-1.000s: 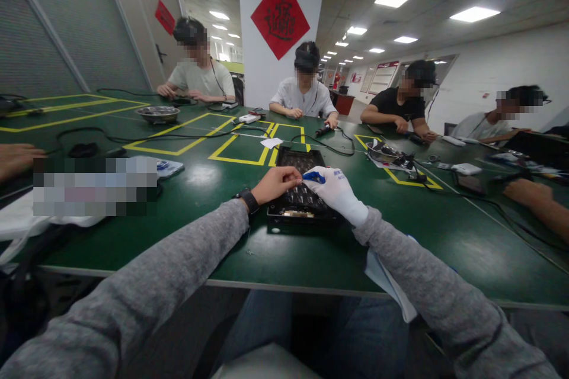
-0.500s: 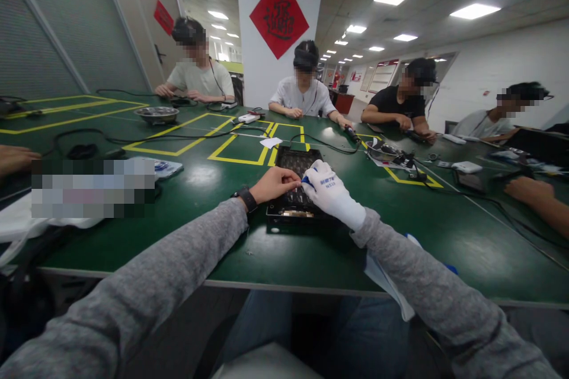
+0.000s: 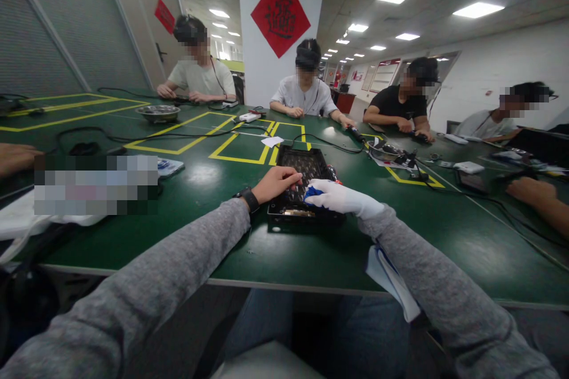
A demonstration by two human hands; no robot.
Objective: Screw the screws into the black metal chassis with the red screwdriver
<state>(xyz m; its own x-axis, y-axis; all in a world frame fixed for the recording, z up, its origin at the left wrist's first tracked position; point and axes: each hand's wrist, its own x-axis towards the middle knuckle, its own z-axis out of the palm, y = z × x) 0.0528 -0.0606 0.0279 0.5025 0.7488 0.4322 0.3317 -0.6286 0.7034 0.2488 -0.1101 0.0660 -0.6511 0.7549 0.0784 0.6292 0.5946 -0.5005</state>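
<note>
A black open case (image 3: 306, 213) stands on the table in front of me, with small parts inside that are too small to name. A brass-coloured strip (image 3: 299, 213) shows along its near side. My left hand (image 3: 276, 185), bare and with a dark watch on the wrist, reaches over the case from the left. Its fingers are closed together; what they hold, if anything, is hidden. My right hand (image 3: 331, 196) wears a white glove with blue fingertips. Its fingers curl down over the right half of the case, and nothing nameable shows in them.
Another glove (image 3: 391, 284) hangs over the table's front edge at right. White paper (image 3: 272, 141) lies beyond the case, near a cable and yellow tape outlines. Plastic packaging (image 3: 169, 167) lies left, a metal bowl (image 3: 159, 112) further back. Several people sit around the table.
My right hand has drawn away from my left fingertips to the right and slightly down, turning so that its blue fingertips show. My left hand has stayed nearly in place.
</note>
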